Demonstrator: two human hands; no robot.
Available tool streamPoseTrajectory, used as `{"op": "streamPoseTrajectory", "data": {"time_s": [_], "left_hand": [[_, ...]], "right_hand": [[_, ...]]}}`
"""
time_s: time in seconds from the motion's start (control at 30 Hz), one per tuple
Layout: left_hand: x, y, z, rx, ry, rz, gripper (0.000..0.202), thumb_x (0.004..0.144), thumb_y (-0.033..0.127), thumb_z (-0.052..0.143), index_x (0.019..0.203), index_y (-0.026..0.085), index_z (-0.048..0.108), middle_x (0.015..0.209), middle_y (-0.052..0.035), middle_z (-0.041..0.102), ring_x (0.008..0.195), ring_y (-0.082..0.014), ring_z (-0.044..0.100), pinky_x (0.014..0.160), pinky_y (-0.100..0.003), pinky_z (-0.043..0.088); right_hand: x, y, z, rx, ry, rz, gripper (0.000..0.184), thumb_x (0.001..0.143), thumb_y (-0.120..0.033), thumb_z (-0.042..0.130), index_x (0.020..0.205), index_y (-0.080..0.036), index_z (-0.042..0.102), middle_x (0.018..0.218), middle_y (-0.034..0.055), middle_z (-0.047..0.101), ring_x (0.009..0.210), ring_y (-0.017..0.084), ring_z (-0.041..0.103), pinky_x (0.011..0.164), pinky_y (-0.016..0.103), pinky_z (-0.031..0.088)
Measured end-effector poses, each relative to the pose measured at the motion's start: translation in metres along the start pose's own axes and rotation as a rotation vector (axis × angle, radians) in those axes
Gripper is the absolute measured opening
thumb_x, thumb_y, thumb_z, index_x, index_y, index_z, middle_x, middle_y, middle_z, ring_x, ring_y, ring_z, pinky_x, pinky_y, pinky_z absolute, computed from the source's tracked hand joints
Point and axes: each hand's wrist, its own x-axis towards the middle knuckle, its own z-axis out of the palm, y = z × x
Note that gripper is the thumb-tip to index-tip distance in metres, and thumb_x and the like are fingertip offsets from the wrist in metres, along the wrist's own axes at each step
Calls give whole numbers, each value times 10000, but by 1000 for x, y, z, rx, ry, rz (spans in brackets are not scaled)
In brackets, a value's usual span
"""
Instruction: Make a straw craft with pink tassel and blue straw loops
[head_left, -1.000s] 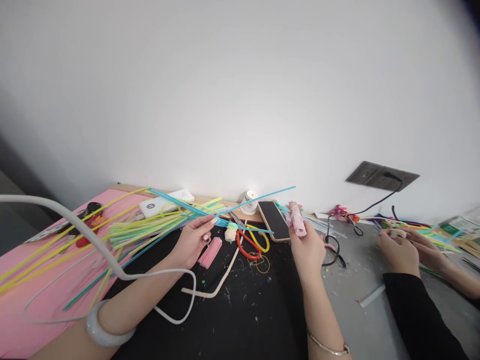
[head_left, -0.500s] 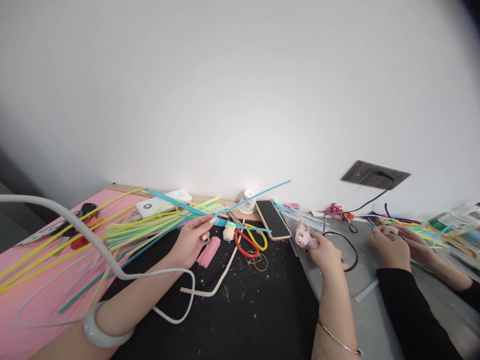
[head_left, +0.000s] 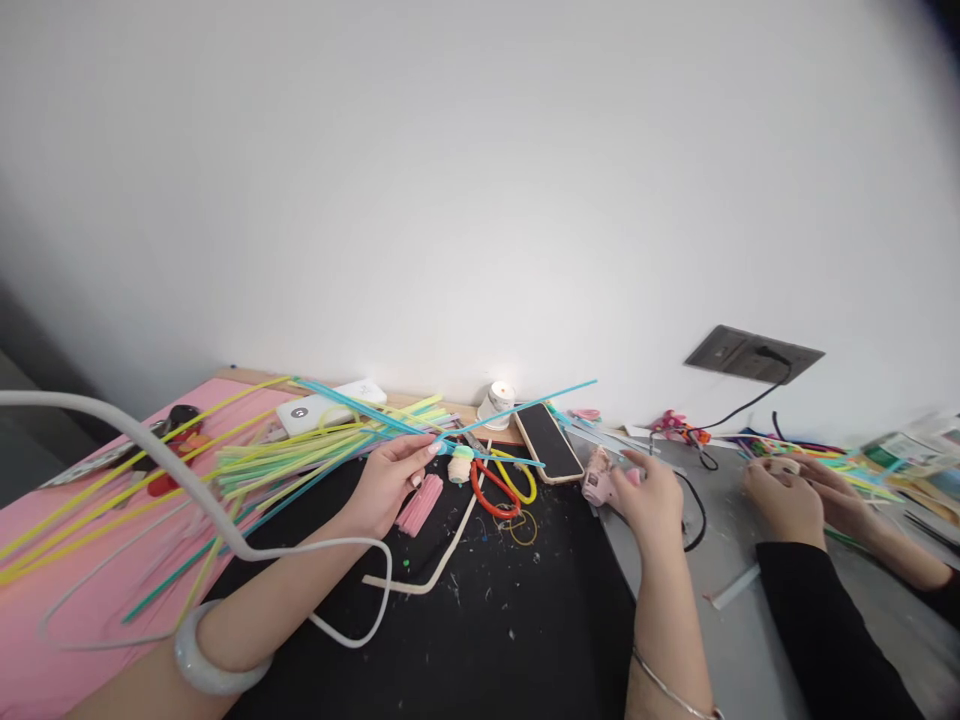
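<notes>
Plainly, in the head view, left of the phone, the left hand pinches a blue strip whose tip reaches above the phone. Just right of the phone's lower end sits the pink glue gun; the right hand is at it, thumb and finger parted, grip unclear. Scissors lie left of the phone.

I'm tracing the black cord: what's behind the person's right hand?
Past the right hand, a pink glue gun partly shows on one side, a black cord on the other. The gun's remainder and any join with the cord are covered.
</notes>
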Motion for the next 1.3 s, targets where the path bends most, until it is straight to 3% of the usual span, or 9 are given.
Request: {"op": "streamPoseTrajectory", "data": {"time_s": [0.07, 0.13, 0.2, 0.27, 0.37, 0.47, 0.57, 1.07, 1.3], "left_hand": [[-2, 0, 2, 95, -12, 29, 278, 538, 258, 862, 767, 152, 745, 574, 41, 626, 417, -23, 409, 410, -167, 338], [-4, -1, 4, 218, -34, 50, 247, 554, 276, 844, 744, 155, 742, 551, 33, 634, 410, -39, 424, 418, -184, 352], [-6, -2, 6, 315, -58, 64, 216, 555, 280, 829, 709, 159, 738, 504, 29, 623, 398, -58, 435, 419, -200, 358], [-7, -3, 7, 379, -84, 74, 196, 561, 285, 810, 695, 161, 739, 468, 28, 609, 393, -75, 448, 421, -211, 365], [-7, -4, 7, 421, -110, 94, 194, 571, 297, 794, 700, 161, 744, 525, -4, 664, 446, -111, 526, 464, -234, 420], [-5, -4, 6, 432, -113, 123, 202, 570, 306, 790, 706, 164, 746, 623, -32, 717, 533, -144, 596, 533, -257, 473], [-4, -4, 6, 444, -110, 118, 198, 582, 317, 775, 706, 165, 744, 552, -8, 676, 458, -117, 535, 472, -239, 426], [-7, 2, 8, 420, -44, 94, 218, 580, 320, 786, 712, 156, 729, 436, 51, 559, 389, -67, 410, 434, -211, 345], [-4, -1, 4, 407, -2, 85, 256, 545, 324, 813, 722, 157, 735, 478, 41, 603, 400, -64, 418, 438, -208, 351]], "right_hand": [[-9, -19, -5, 168, 294, -32, 233, 773, -238, 508, 925, -127, 645, 814, 100, 610, 749, 233, 570, 742, 383, 462], [-23, -47, -7, 305, 396, -219, 187, 802, -222, 517, 930, -137, 622, 793, 84, 601, 735, 224, 565, 722, 370, 468], [-40, -76, -5, 385, 316, -504, 179, 808, -184, 539, 966, -153, 619, 909, 110, 640, 890, 253, 588, 828, 407, 462], [-55, -99, 1, 415, 74, -728, 265, 832, -160, 534, 1088, -168, 605, 1065, 118, 656, 1059, 269, 570, 947, 447, 425], [-69, -115, 13, 409, -128, -850, 282, 873, -175, 556, 1149, -203, 606, 1070, 75, 691, 1083, 258, 578, 1048, 497, 350], [-74, -113, 25, 439, -202, -851, 246, 939, -156, 482, 1119, -206, 642, 991, 69, 714, 936, 209, 638, 935, 414, 465], [-77, -106, 33, 480, -234, -819, 264, 961, -151, 447, 1111, -183, 662, 1006, 97, 712, 921, 201, 651, 815, 333, 531], [-89, -112, 40, 530, -271, -781, 291, 944, -140, 441, 1081, -191, 692, 926, 101, 705, 846, 212, 671, 755, 315, 555], [-82, -110, 29, 451, -300, -598, 295, 928, -181, 446, 1150, -177, 640, 1013, 102, 693, 938, 231, 626, 840, 368, 511]]}}
